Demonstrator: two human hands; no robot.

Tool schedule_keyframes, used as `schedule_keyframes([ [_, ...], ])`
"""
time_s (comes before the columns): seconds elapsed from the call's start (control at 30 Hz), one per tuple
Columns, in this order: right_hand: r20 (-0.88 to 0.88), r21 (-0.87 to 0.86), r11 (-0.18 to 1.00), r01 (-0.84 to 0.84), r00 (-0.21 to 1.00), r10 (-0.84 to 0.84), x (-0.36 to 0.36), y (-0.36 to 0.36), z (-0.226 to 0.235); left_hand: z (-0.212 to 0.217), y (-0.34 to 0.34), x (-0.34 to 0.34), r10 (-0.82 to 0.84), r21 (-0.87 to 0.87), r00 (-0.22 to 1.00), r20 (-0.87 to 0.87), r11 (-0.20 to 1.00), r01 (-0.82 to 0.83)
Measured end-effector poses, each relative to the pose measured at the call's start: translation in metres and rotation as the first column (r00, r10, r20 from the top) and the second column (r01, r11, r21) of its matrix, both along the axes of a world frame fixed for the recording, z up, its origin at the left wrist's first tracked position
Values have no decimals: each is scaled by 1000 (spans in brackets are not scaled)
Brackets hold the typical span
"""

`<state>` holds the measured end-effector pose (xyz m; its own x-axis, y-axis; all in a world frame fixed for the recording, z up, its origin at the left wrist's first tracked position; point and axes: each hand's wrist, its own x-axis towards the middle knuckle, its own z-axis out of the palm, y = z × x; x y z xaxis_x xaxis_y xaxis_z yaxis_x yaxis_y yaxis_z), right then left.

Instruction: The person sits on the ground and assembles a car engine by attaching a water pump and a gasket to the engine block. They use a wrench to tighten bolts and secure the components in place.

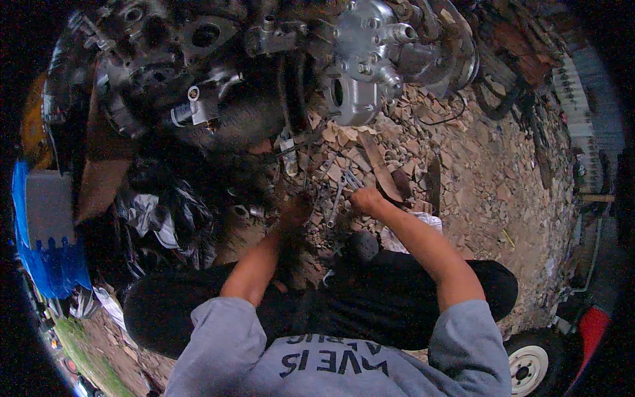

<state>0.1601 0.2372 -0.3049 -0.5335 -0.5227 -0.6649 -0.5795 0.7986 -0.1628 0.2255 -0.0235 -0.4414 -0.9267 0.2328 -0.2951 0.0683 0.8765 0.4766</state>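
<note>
I squat over stony ground with both hands low in front of me. My right hand [367, 201] is closed, and the metal wrenches [350, 177] stick out from its fingers. Just left of it another wrench [336, 206] lies slantwise on the ground, its ring end toward me. My left hand [297, 208] is down in deep shadow, its fingers curled in. A thin rod-like piece [307, 164] rises beside it, but whether the fingers grip it is too dark to see.
Ahead stands a large greasy engine [264, 112] with a silvery metal housing [364, 40]. Black plastic bags [169, 218] and a cardboard piece [102, 185] are at left. A flat strip [380, 165] and a white sack [423, 223] lie at right. A wheel [528, 370] stands behind right.
</note>
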Motion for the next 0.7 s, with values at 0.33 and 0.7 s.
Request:
schedule_keyframes([
  [0.33,-50,-255,801,542,820,-570,15,-85,-31,-28,4,32,76,158,995,-65,985,-65],
  [0.7,-38,-237,792,562,809,-586,23,-96,-51,-44,16,30,382,153,921,70,909,-389],
])
